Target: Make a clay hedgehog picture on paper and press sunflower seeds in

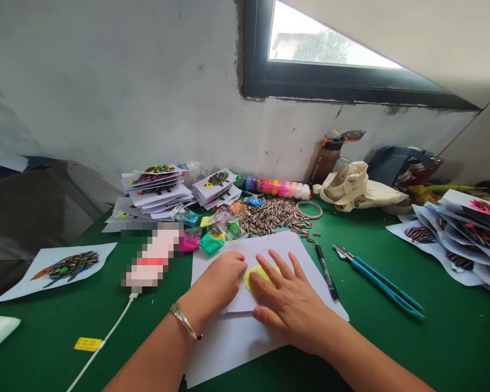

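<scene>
Right hand [288, 299]: fingers spread, laid over a flattened yellow piece [253, 270]. On my feed its exposed part runs left to right; its full long axis is hidden. Left hand [224, 279]: fingers curled, just left of the piece; I cannot tell whether they pinch anything. Beneath: white paper [228, 348]. Right: black pen [325, 269], slanting far-left to near-right. Far: clear bag [212, 243] holding green material; brown bottle [325, 160], contents unclear. Surface: green table [392, 354]. Room: grey wall [106, 81], dark-framed window [330, 81].
</scene>
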`<action>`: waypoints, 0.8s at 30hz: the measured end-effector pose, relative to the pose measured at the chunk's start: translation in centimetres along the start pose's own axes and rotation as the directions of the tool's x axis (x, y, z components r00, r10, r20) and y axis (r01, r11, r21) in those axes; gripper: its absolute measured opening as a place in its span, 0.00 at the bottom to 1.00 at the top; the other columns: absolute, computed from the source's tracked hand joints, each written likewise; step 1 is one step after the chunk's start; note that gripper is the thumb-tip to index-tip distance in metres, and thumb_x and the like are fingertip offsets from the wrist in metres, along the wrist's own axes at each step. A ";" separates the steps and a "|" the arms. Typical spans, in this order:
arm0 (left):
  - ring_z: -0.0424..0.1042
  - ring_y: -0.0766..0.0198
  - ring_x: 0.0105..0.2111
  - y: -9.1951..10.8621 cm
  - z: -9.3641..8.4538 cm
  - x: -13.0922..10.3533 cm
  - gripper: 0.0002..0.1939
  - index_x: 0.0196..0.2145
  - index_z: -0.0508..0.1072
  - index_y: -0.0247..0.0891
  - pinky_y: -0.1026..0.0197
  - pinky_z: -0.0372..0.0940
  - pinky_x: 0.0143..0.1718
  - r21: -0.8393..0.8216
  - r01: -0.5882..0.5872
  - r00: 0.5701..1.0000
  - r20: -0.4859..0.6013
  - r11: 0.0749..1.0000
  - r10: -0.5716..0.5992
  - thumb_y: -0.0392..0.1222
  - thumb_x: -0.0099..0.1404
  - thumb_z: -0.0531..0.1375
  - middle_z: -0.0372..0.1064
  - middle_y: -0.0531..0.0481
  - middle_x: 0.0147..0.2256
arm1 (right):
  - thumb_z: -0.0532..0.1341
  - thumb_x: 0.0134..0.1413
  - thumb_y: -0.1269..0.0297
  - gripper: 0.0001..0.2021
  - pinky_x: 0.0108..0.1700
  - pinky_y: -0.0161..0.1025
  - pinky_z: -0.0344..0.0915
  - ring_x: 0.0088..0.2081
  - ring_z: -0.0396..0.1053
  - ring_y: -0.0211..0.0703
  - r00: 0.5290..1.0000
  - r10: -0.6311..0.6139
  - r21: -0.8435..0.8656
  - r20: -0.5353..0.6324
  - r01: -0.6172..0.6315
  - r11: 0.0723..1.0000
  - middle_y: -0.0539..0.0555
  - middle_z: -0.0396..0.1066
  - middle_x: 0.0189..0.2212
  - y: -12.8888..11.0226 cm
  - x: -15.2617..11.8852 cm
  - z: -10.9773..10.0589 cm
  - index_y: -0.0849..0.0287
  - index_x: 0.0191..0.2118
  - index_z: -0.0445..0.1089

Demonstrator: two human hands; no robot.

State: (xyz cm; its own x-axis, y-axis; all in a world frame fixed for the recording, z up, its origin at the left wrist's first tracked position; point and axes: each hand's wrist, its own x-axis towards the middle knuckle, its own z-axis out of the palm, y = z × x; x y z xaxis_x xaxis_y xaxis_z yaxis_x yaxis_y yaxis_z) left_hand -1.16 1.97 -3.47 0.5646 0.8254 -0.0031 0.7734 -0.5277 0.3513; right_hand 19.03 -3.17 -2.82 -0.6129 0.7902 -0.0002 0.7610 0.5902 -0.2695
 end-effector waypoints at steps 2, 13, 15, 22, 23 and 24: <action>0.69 0.56 0.47 0.0 0.0 0.0 0.20 0.37 0.77 0.34 0.55 0.63 0.52 0.010 -0.002 1.000 0.005 1.000 0.002 0.24 0.56 0.49 0.72 0.40 0.43 | 0.43 0.63 0.41 0.29 0.62 0.70 0.29 0.68 0.34 0.62 1.000 -0.012 0.004 0.005 0.012 1.000 0.55 0.47 0.67 -0.1 -0.1 -0.1 0.48 0.64 0.55; 0.71 0.57 0.46 0.5 -0.4 -0.1 0.18 0.43 0.75 0.35 0.54 0.65 0.52 -0.001 -0.042 0.977 -0.210 0.999 0.041 0.27 0.62 0.49 0.74 0.43 0.44 | 0.50 0.65 0.54 0.22 0.61 0.64 0.49 0.62 0.55 0.55 0.952 0.104 0.043 -0.289 -0.095 0.995 0.59 0.59 0.61 1.9 0.1 0.2 0.52 0.61 0.61; 0.69 0.56 0.49 0.4 -0.8 -0.1 0.17 0.46 0.74 0.34 0.52 0.63 0.55 0.033 -0.031 0.927 -0.373 0.999 0.041 0.30 0.65 0.49 0.73 0.42 0.45 | 0.51 0.65 0.55 0.21 0.61 0.63 0.51 0.60 0.57 0.54 0.943 0.084 0.055 -0.322 -0.070 0.996 0.59 0.62 0.60 2.2 0.1 0.4 0.53 0.59 0.63; 0.68 0.56 0.51 -1.4 -1.7 0.2 0.15 0.44 0.75 0.32 0.52 0.62 0.57 0.054 0.125 0.785 -0.617 0.991 -0.065 0.34 0.67 0.51 0.74 0.41 0.46 | 0.54 0.63 0.59 0.17 0.59 0.63 0.52 0.57 0.60 0.55 0.936 0.081 0.082 -0.341 -0.056 0.995 0.59 0.68 0.55 2.9 0.5 0.5 0.55 0.54 0.68; 0.69 0.56 0.50 -1.7 -1.7 0.2 0.15 0.44 0.75 0.32 0.52 0.62 0.56 0.049 0.143 0.778 -0.623 0.989 -0.081 0.34 0.67 0.51 0.74 0.42 0.45 | 0.54 0.62 0.59 0.17 0.59 0.62 0.53 0.56 0.61 0.55 0.936 0.081 0.087 -0.342 -0.054 0.995 0.59 0.68 0.54 3.0 0.5 0.5 0.55 0.54 0.68; 0.70 0.56 0.50 -1.9 -1.8 0.2 0.15 0.44 0.76 0.33 0.52 0.63 0.56 0.046 0.163 0.772 -0.628 0.985 -0.099 0.34 0.67 0.51 0.74 0.42 0.45 | 0.55 0.62 0.60 0.16 0.59 0.61 0.54 0.55 0.62 0.54 0.936 0.080 0.089 -0.344 -0.052 0.995 0.59 0.69 0.53 3.0 0.5 0.5 0.55 0.53 0.69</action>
State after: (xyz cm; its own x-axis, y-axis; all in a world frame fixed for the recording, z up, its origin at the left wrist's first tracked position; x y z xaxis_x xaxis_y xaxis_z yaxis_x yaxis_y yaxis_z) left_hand -3.06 3.52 -2.45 0.1789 0.8154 0.5505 0.8678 -0.3945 0.3023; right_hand 20.90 -1.05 -4.08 -0.4394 0.8433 0.3094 0.7698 0.5311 -0.3542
